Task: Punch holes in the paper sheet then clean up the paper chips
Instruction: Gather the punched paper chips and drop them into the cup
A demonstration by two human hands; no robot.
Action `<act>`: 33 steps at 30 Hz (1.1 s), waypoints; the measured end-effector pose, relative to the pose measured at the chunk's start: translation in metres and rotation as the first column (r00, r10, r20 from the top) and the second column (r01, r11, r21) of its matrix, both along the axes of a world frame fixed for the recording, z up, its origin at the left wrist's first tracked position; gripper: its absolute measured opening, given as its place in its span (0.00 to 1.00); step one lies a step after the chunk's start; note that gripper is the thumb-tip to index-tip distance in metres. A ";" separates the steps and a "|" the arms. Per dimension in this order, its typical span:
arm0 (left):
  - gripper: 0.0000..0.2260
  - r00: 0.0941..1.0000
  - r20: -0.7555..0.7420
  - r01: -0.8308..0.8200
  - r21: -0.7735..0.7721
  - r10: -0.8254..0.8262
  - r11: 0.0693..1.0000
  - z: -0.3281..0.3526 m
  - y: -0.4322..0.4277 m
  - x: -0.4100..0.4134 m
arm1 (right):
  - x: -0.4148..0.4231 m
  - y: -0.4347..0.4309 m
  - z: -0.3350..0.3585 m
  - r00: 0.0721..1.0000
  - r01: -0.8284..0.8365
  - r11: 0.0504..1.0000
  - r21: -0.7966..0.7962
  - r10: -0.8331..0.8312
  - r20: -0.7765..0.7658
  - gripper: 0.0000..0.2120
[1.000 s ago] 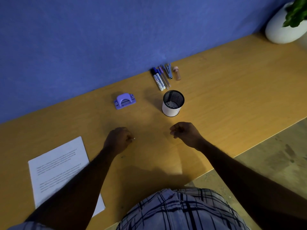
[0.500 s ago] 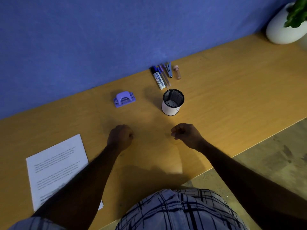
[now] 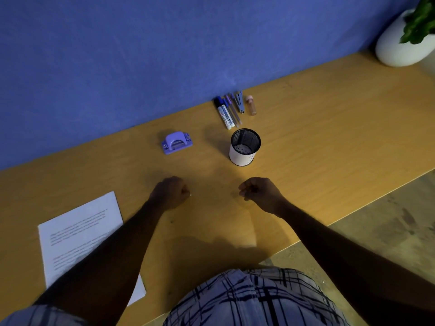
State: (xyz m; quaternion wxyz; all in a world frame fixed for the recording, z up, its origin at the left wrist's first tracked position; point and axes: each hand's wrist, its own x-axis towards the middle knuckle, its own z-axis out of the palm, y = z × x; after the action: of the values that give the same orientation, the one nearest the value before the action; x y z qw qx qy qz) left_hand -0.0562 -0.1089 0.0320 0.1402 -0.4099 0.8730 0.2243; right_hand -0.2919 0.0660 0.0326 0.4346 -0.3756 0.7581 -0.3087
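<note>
Left hand (image 3: 170, 192) curled tight, fingers pinching a tiny white paper chip (image 3: 190, 195); right hand (image 3: 259, 192) loosely fisted opposite, mesh cup (image 3: 244, 147) just beyond its fingers.

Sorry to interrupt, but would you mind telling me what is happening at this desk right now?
A person is cleaning up after punching paper. Both hands, left hand and right hand, rest curled on the desk, apparently pinching up paper chips. The purple hole punch sits untouched near the wall, the mesh cup already holds chips, and the paper sheet lies under the left forearm.
</note>
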 end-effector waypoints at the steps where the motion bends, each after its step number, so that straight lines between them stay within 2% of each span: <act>1: 0.07 0.995 -0.073 -0.066 0.042 0.069 0.997 0.001 -0.003 0.005 | 0.001 -0.001 -0.001 1.000 -0.001 1.000 -0.002 0.001 0.002 0.10; 4: 0.08 0.932 -0.260 -0.199 0.219 0.254 0.955 0.009 -0.009 0.015 | 0.007 -0.006 -0.002 1.000 -0.027 1.000 0.002 0.027 -0.005 0.10; 7: 0.08 0.842 -0.356 -0.278 0.357 0.405 0.892 0.017 -0.012 0.017 | 0.018 -0.015 -0.005 0.998 -0.064 0.998 0.006 0.064 -0.008 0.09; 9: 0.08 0.809 -0.391 -0.285 0.393 0.439 0.874 0.022 -0.012 0.013 | 0.026 -0.023 -0.004 0.994 -0.104 0.995 0.003 0.104 -0.035 0.08; 13: 0.06 0.749 -0.476 -0.293 0.387 0.461 0.874 0.027 -0.012 0.007 | 0.050 -0.041 -0.002 0.952 -0.230 0.973 -0.018 0.221 -0.214 0.05; 17: 0.01 0.787 -0.469 -0.296 0.283 0.401 0.912 0.021 -0.011 0.017 | 0.079 -0.058 -0.005 0.855 -0.388 0.921 0.028 0.371 -0.362 0.06; 19: 0.07 0.805 -0.456 -0.298 0.241 0.379 0.923 0.018 -0.009 0.028 | 0.093 -0.064 -0.009 0.805 -0.441 0.896 0.052 0.420 -0.420 0.07; 21: 0.14 0.855 -0.416 -0.279 0.137 0.311 0.950 0.015 -0.009 0.040 | 0.104 -0.068 -0.013 0.784 -0.438 0.897 0.061 0.414 -0.462 0.09; 24: 0.19 0.918 -0.306 -0.263 0.004 0.252 0.965 0.014 -0.007 0.058 | 0.112 -0.073 -0.019 0.769 -0.403 0.912 0.076 0.383 -0.513 0.11; 29: 0.18 0.917 -0.290 -0.288 -0.011 0.272 0.958 0.008 0.001 0.082 | 0.117 -0.080 -0.026 0.787 -0.335 0.939 0.071 0.321 -0.527 0.12; 33: 0.17 0.910 -0.276 -0.313 0.029 0.308 0.949 0.003 0.006 0.094 | 0.122 -0.085 -0.026 0.790 -0.297 0.951 0.090 0.297 -0.536 0.08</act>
State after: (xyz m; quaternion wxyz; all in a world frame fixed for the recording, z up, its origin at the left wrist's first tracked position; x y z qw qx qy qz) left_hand 0.0378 -0.1032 0.0347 -0.0240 -0.5090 0.8095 0.2917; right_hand -0.1701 -0.0194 0.0066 0.2448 -0.5616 0.7816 -0.1172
